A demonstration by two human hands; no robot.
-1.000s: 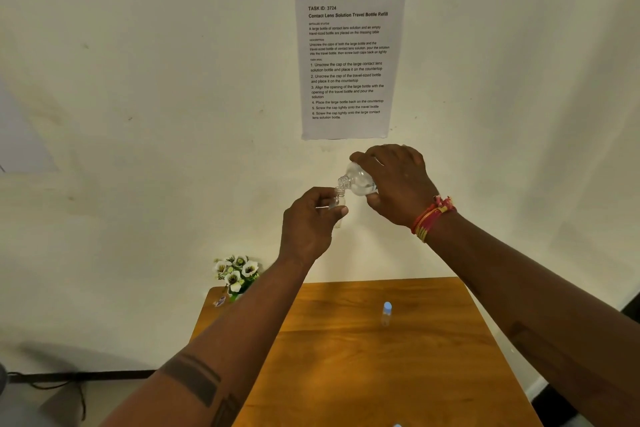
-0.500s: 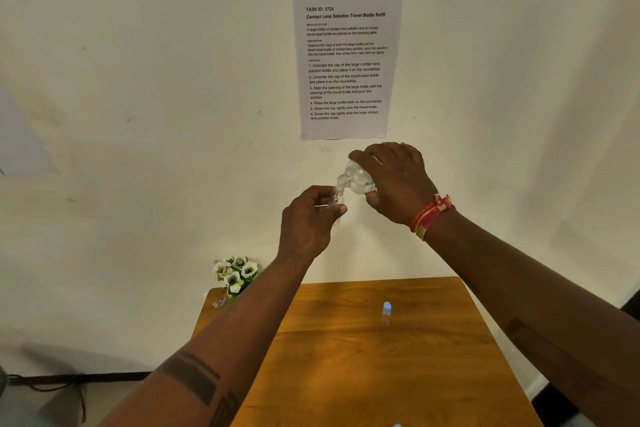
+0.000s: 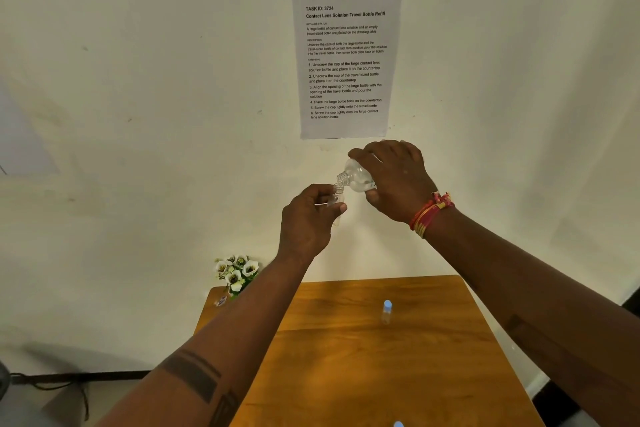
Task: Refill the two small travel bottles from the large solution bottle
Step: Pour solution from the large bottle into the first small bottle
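Note:
My right hand grips the large clear solution bottle, uncapped and tipped to the left, high in front of the wall. Its open neck sits just over the mouth of a small clear travel bottle, which my left hand pinches upright between thumb and fingers. Most of the small bottle is hidden by my fingers. A second small travel bottle with a light blue cap stands upright on the wooden table, below my hands.
A small bunch of white artificial flowers stands at the table's far left corner. A light blue cap shows at the bottom edge. A printed task sheet hangs on the wall behind my hands.
Both hands hold the two bottles in almost the same place and pose; the large bottle stays tipped over the small one.

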